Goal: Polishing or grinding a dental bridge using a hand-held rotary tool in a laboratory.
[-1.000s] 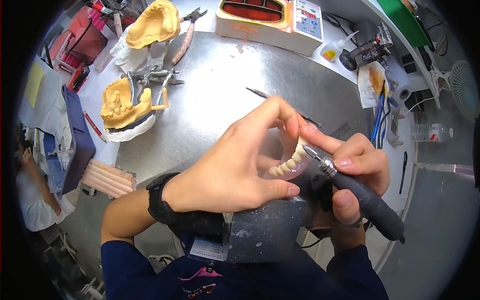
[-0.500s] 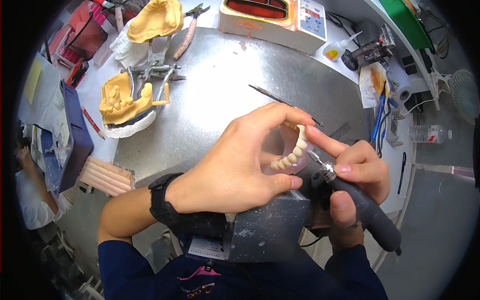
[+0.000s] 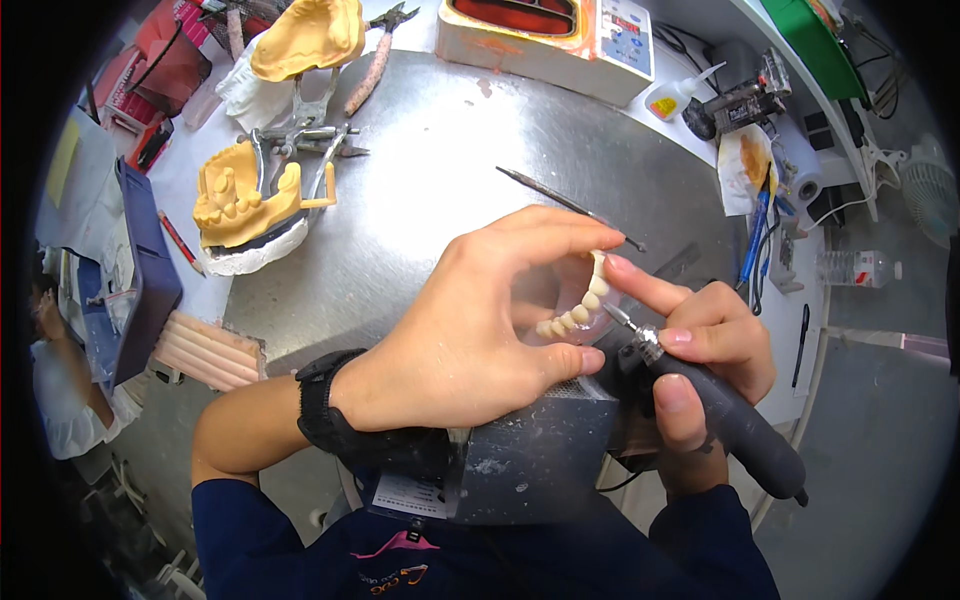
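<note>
Between the thumb and curled fingers of my left hand (image 3: 470,320) is a denture (image 3: 580,314), a curved row of off-white teeth on a pale pink base. My right hand (image 3: 725,335) grips a dark grey rotary handpiece (image 3: 735,425), its metal bur pointing at the inner side of the hands, close beside the teeth. Whether the bur touches the denture, I cannot tell. My right index finger reaches to the denture's far end, near my left fingertips. Just beyond the hands, a thin metal carving tool (image 3: 560,200) lies on the bench.
Yellow dental casts (image 3: 240,200) stand on a metal articulator at the left, with pliers (image 3: 375,70) behind. A wax heater (image 3: 530,50) sits at the back. Pink wax sheets (image 3: 210,350) lie near a blue-grey bin (image 3: 150,270). A dark box (image 3: 535,460) stands below my hands.
The denture and both hands have shifted slightly left, and the denture's tilt looks a little different. The handpiece has stayed close to the teeth.
</note>
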`<state>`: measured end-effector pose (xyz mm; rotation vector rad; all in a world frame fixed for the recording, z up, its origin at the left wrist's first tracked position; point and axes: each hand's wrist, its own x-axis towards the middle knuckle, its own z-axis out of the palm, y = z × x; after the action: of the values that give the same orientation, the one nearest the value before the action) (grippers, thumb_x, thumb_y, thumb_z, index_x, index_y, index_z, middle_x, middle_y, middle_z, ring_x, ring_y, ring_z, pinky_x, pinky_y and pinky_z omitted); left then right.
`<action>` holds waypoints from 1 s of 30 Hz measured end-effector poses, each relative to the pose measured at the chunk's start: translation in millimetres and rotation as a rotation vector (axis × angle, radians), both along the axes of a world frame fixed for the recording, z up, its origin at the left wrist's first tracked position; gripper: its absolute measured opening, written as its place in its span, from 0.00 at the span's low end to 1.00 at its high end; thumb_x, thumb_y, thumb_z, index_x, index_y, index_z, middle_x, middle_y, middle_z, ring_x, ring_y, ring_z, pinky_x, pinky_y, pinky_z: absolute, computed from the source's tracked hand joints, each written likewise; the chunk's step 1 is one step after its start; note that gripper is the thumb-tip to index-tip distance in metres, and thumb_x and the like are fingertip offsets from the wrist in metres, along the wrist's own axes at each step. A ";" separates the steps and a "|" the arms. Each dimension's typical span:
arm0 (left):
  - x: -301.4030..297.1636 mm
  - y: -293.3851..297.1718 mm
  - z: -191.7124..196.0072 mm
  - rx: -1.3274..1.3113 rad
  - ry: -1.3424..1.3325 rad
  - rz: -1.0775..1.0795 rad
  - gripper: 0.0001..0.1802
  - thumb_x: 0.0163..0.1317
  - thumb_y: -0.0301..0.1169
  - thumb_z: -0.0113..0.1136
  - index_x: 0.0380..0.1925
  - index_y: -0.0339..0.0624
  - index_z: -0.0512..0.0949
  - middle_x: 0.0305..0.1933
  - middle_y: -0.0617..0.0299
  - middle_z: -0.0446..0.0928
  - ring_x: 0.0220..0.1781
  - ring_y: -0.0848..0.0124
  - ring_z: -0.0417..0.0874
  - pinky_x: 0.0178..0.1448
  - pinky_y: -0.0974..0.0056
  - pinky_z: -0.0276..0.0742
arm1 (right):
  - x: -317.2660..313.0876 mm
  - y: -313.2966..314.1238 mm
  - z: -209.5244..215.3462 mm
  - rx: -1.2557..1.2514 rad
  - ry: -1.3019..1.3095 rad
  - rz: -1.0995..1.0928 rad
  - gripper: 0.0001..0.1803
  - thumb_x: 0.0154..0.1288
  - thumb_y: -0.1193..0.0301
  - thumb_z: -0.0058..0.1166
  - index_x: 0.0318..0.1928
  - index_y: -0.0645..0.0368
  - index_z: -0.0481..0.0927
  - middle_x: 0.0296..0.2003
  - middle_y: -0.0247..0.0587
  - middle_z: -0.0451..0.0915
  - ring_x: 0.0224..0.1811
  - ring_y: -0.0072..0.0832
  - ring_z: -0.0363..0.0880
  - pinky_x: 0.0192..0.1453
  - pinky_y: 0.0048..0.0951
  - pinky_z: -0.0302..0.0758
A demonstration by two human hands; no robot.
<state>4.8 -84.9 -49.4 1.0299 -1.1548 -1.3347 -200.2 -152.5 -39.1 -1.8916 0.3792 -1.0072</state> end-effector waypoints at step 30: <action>-10.4 -14.4 7.1 -0.042 -0.138 0.009 0.49 0.48 0.31 0.79 0.70 0.27 0.66 0.70 0.44 0.70 0.68 0.56 0.77 0.71 0.56 0.74 | 21.8 -15.6 -20.0 0.025 -0.399 -0.023 0.14 0.54 0.64 0.63 0.31 0.62 0.78 0.31 0.48 0.84 0.31 0.38 0.86 0.37 0.33 0.80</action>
<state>-5.6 -99.3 -42.3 1.1097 -1.2742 -1.2422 -178.4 -168.0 -59.1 -1.6167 0.1780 -1.3546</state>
